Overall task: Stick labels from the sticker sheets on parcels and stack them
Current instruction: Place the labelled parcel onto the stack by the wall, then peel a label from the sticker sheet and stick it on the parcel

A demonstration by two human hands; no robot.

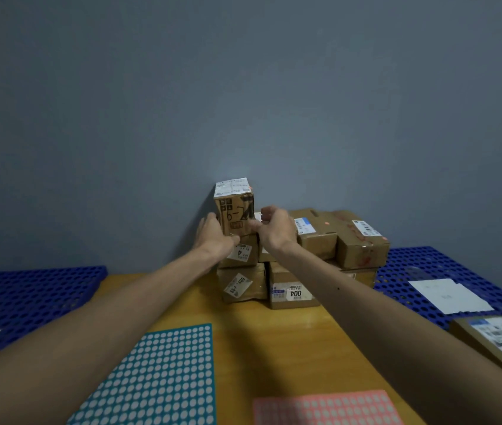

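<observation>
Parcel point(233, 210), upright, clamped between left hand point(213, 237) and right hand point(275, 230), fingers curled round its lower sides, atop stacked boxes point(360, 250) on worktop point(274, 348)

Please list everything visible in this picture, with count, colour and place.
tall brown cardboard parcel: one, brown, atop the stack
other brown cardboard parcels: at least seven, brown, stacked by wall
flat cardboard parcel: one, brown, right edge
teal dotted sticker sheet: one, teal, table front
pink dotted sticker sheet: one, pink, table front
blue perforated plastic mats: two, blue, left and right
white paper sheet: one, white, right mat
wooden table: one, yellowish, under stack
left grip: one, on tall parcel's left side
right grip: one, on its right side
</observation>
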